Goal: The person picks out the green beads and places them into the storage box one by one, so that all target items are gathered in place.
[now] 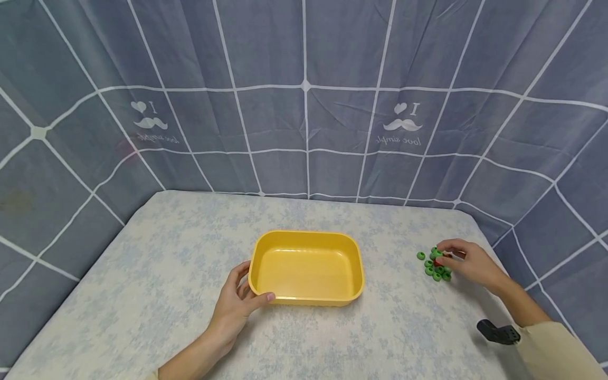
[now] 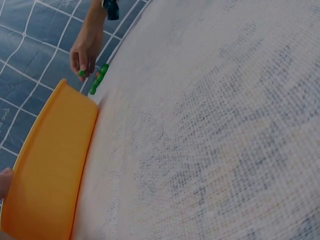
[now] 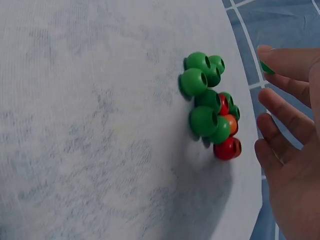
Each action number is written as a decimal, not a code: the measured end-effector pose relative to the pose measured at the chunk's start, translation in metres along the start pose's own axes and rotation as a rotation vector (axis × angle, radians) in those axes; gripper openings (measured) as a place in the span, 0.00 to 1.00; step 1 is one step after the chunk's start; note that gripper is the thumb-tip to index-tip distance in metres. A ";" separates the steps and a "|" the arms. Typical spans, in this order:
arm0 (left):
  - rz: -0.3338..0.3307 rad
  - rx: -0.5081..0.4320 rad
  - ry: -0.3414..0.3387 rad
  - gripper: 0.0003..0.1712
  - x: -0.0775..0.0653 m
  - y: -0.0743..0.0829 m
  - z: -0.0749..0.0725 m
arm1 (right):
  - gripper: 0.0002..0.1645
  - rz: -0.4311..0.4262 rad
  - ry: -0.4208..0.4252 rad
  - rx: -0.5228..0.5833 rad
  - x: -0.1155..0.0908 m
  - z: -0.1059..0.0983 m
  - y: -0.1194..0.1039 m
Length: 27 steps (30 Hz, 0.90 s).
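Note:
My left hand (image 1: 234,305) grips the near left corner of a yellow plastic tray (image 1: 304,302), thumb over its front rim and fingers along the side. Nothing lies inside the tray. Off to the right, my right hand (image 1: 470,262) is above a small pile of beads. Between thumb and index finger it pinches a green bead (image 3: 267,68), mostly hidden by the fingertips. Below it, the pile holds several round green beads (image 3: 202,120) with holes, along with red beads (image 3: 225,149) and an orange one (image 3: 230,124).
A pale blue-and-white floral cloth (image 1: 190,253) covers the table. Grey-blue curtains (image 1: 342,126) with white grid lines hang behind and at both sides. On the right wrist sits a black strapped device (image 1: 497,332). One green bead (image 1: 420,256) lies slightly left of the pile.

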<state>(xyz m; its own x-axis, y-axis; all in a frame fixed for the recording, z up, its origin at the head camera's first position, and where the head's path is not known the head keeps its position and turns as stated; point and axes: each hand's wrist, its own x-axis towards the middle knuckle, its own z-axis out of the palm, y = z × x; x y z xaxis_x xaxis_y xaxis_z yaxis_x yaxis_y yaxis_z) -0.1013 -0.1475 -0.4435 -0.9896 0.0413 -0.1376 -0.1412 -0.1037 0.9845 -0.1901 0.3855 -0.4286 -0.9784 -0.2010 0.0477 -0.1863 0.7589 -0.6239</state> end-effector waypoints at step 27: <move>-0.007 -0.004 -0.021 0.52 0.002 0.001 -0.002 | 0.11 -0.122 -0.138 0.133 0.057 0.037 -0.056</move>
<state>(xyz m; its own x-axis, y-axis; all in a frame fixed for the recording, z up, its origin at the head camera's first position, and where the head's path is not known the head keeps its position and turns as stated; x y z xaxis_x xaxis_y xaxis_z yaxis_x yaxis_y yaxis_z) -0.1035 -0.1494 -0.4425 -0.9878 0.0633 -0.1422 -0.1484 -0.1073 0.9831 -0.2317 0.3089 -0.4195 -0.9261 -0.3763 0.0281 -0.2806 0.6371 -0.7179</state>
